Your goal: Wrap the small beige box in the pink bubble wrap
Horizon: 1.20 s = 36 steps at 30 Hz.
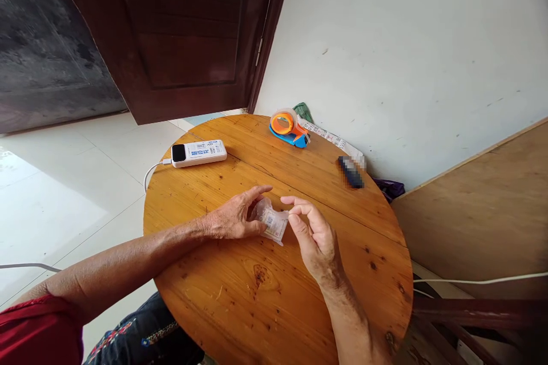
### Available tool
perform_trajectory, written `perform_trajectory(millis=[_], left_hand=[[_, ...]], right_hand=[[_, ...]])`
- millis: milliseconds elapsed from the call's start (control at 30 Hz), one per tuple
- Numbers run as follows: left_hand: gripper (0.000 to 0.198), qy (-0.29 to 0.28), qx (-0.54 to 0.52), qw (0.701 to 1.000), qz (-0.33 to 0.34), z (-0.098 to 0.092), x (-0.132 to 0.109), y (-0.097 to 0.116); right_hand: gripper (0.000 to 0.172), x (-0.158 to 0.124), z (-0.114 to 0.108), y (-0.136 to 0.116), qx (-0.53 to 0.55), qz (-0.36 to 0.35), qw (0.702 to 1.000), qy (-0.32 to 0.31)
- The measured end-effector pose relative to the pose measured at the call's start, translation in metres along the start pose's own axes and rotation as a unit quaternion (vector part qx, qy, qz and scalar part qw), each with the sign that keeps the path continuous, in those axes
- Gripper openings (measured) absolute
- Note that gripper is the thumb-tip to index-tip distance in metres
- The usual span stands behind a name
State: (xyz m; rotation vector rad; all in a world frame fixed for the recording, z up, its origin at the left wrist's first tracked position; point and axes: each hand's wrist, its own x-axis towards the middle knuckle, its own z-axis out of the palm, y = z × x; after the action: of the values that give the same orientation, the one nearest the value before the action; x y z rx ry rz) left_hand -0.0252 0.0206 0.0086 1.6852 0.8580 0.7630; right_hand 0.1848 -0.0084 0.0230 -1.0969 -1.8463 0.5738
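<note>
A small, clear crinkled plastic bag (274, 224) with a printed label lies near the middle of the round wooden table. My left hand (240, 214) grips its left side, thumb at the near edge, with the index finger stretched out above it. At the bag's upper right edge, the thumb and index finger of my right hand (314, 234) pinch a bit of the plastic. Whether anything is inside the bag I cannot make out.
A white power bank (199, 153) with a plugged cable sits at the table's (257, 308) far left. An orange and blue tape dispenser (289, 127) stands at the back, and a dark blurred object (351, 172) lies at the right. Beyond are a wall and a dark door (184, 28).
</note>
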Motion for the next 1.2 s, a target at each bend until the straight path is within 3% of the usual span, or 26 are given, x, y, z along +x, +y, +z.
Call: perform_trajectory(millis=[167, 367, 533, 633, 733, 800, 933, 1100, 1200], left_hand=[[0.088, -0.04, -0.044, 0.998, -0.002, 0.004, -0.005, 0.005], [0.074, -0.074, -0.21, 0.975, -0.001, 0.007, -0.003, 0.0], [0.047, -0.028, -0.232, 0.97, -0.072, 0.009, 0.006, -0.009], [0.046, 0.021, -0.219, 0.972, -0.087, 0.009, 0.011, -0.012], [0.051, 0.043, -0.244, 0.965, -0.085, 0.01, 0.013, -0.012], [0.053, 0.046, -0.26, 0.961, -0.079, 0.01, 0.013, -0.011], [0.048, 0.05, -0.268, 0.96, -0.057, 0.008, 0.012, -0.009], [0.061, 0.009, -0.306, 0.951, -0.036, 0.008, 0.01, -0.008], [0.044, -0.009, -0.302, 0.953, -0.017, 0.012, 0.01, -0.01]], right_hand=[[0.014, 0.001, -0.004, 0.01, 0.126, 0.066, 0.987, 0.075], [0.019, 0.006, -0.003, 0.027, 0.141, 0.127, 0.97, 0.152], [0.023, 0.009, -0.005, 0.027, 0.184, 0.175, 0.948, 0.192], [0.035, 0.01, -0.01, 0.02, 0.244, 0.203, 0.936, 0.154], [0.047, 0.01, -0.007, 0.015, 0.272, 0.212, 0.938, 0.027], [0.05, 0.009, -0.001, 0.013, 0.263, 0.226, 0.938, -0.018], [0.037, 0.007, 0.01, 0.017, 0.225, 0.261, 0.938, 0.039], [0.041, 0.009, 0.006, 0.028, 0.204, 0.252, 0.938, 0.126], [0.045, 0.011, 0.003, 0.033, 0.136, 0.238, 0.951, 0.144]])
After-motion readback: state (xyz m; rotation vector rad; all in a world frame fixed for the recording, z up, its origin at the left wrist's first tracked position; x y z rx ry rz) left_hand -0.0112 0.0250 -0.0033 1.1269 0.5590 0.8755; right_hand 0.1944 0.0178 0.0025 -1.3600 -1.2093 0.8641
